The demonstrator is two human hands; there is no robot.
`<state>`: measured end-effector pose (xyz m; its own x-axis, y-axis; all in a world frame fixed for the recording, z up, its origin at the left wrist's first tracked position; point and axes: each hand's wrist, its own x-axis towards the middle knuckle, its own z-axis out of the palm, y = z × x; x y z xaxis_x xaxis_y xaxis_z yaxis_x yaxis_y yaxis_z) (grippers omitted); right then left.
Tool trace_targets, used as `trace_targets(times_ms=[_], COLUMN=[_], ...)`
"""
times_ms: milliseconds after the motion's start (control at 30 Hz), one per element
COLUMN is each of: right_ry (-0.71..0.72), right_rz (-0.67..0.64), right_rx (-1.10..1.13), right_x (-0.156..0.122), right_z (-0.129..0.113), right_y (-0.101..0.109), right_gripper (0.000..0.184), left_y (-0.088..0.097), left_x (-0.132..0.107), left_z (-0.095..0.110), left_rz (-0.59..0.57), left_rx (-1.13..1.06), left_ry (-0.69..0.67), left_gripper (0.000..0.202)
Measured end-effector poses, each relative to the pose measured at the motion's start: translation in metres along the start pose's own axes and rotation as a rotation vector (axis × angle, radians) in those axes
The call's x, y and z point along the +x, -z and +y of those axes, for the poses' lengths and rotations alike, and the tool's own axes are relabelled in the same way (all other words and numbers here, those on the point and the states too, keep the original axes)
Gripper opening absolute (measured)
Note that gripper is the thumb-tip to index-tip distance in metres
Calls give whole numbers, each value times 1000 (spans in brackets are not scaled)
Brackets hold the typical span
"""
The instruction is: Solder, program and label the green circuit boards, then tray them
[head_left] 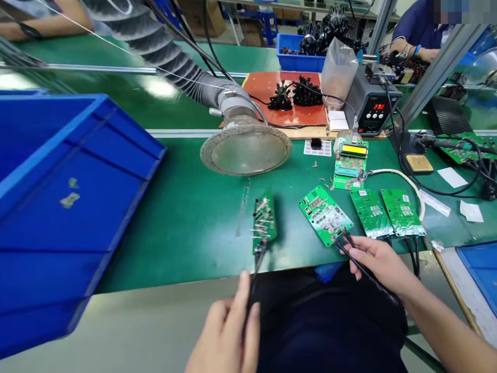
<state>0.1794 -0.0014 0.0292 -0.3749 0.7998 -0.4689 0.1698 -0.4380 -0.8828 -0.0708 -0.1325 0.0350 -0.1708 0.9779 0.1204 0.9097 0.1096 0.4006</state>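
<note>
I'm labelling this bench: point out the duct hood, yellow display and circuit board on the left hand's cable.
Duct hood (246, 151), head view: middle of its face.
Yellow display (354, 149), head view: middle of its screen.
Circuit board (264, 221), head view: its component side.

Left hand (227, 331) low, fingers (244, 290) curled forward; right hand (378, 261) farther out, fingers pinched.

You are in a workshop, with circuit boards (325, 213), a fat hose (166, 52) and other workers (413, 28) nearby.

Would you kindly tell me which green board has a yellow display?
The board before the soldering station, joined to the white cable; no other board shows one.
</note>
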Motion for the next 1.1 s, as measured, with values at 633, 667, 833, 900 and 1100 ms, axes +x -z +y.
trace_targets(times_ms=[633,667,833,900,1100], right_ry=[580,579,560,597,769], right_rz=[224,229,196,185,199], right_rx=[-1264,-1300,-1466,-1495,-1475], right_x=[38,41,51,56,71], right_z=[-6,-8,-17,-19,-14], right_y=[-4,-6,-17,-20,-25], right_gripper=[41,40,40,40,33], left_y=[-2,-4,-11,-11,-5], left_x=[138,141,118,99,59], left_z=[-74,-72,-57,-54,-66], left_rz=[-369,-397,-283,-187,-30], left_rx=[106,124,264,342,382], left_ry=[-539,-551,-445,-401,-526], left_gripper=[112,110,107,106,50])
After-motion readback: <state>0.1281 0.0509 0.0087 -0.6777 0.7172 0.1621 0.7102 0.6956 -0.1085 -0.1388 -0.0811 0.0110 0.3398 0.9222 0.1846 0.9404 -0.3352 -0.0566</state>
